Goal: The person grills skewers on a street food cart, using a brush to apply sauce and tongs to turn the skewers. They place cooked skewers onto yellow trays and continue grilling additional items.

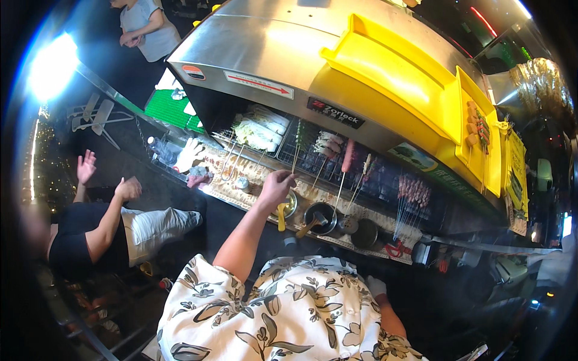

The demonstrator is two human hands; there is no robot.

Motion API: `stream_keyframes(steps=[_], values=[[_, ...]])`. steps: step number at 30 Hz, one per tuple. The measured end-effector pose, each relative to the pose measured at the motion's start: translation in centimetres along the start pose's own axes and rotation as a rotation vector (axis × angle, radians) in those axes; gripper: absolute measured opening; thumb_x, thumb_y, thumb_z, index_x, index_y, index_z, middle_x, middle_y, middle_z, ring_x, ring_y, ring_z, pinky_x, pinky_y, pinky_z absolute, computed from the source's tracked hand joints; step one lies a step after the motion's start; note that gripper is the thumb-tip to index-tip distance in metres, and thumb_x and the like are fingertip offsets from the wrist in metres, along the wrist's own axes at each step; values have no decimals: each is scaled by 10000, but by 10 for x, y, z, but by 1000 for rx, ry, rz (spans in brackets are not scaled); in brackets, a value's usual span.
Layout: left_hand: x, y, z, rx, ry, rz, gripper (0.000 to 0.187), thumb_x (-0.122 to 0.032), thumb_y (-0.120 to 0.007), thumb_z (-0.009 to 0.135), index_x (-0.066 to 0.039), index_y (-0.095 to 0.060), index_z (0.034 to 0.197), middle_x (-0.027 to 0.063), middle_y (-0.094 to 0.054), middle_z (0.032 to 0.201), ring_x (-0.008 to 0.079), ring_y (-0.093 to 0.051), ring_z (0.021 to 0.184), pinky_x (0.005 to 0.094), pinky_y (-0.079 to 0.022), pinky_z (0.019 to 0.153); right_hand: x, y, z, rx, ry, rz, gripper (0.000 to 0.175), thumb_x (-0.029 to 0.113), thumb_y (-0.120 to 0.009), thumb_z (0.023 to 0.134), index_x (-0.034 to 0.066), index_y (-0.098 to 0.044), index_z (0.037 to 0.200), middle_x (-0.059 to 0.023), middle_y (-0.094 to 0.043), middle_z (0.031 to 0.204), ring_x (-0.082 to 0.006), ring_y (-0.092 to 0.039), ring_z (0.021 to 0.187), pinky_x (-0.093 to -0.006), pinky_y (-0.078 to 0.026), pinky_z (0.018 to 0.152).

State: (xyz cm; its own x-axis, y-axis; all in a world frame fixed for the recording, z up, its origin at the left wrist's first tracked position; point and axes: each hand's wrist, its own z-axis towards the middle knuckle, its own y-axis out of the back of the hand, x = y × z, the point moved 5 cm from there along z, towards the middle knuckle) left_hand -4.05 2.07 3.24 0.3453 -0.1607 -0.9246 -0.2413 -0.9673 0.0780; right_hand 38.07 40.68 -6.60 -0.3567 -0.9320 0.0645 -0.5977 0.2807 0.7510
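Note:
My left hand (277,187) grips the stick ends of a skewer of green vegetables (300,135) lying over the grill. My right hand (376,286), in a pale glove, hangs low at my right side, blurred; its fingers are too unclear to read. On the grill rack, leafy cabbage skewers (262,128) lie to the left. To the right of the green skewer lie pale folded skewers (328,144), a sausage on a stick (348,155), a thin mixed skewer (366,166) and a bunch of meat skewers (413,192).
Along the front ledge stand a bowl with a yellow-handled brush (282,216), a dark pot (326,212) with a brush, and a shaker (348,224). Yellow trays (393,67) rest on the steel hood (271,31). A person in black (90,225) is at the left; another person (151,31) stands beyond the grill.

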Motion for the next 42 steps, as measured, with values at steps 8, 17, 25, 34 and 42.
stream_keyframes(steps=[8,17,25,34,42], values=[[89,22,43,-25,126,-141,236,-213,-624,993,-10,-722,1063,61,-701,832,138,-598,633,289,-473,582,4,1,3,-144,-140,567,351,329,-619,936,-4,-730,929,-196,-715,900,-321,-677,838,-429,-507,754],[36,24,19,-383,-274,655,172,-175,-657,891,-9,-697,875,249,-683,817,440,-668,774,496,-537,729,13,9,-1,-138,-143,710,336,329,-635,950,8,-731,913,-120,-702,814,-216,-652,693,-370,-512,645],[-36,-16,-29,-351,-420,493,53,-75,-657,851,-26,-675,855,200,-664,870,404,-658,801,469,-531,725,8,13,5,-82,-161,632,334,324,-619,954,11,-715,889,-108,-688,782,-215,-648,661,-375,-510,604],[-13,-6,-4,-369,-242,376,119,-112,-688,865,6,-697,877,232,-693,841,398,-683,781,466,-537,730,25,36,4,-89,-280,821,325,333,-610,938,31,-680,839,-94,-656,754,-208,-630,631,-371,-495,576],[28,13,17,-429,-233,626,438,-113,-733,832,15,-540,1203,263,-595,1100,444,-589,1055,498,-491,899,20,26,2,-83,-322,885,363,426,-767,811,81,-654,822,-116,-675,769,-314,-667,753,-425,-525,677]])
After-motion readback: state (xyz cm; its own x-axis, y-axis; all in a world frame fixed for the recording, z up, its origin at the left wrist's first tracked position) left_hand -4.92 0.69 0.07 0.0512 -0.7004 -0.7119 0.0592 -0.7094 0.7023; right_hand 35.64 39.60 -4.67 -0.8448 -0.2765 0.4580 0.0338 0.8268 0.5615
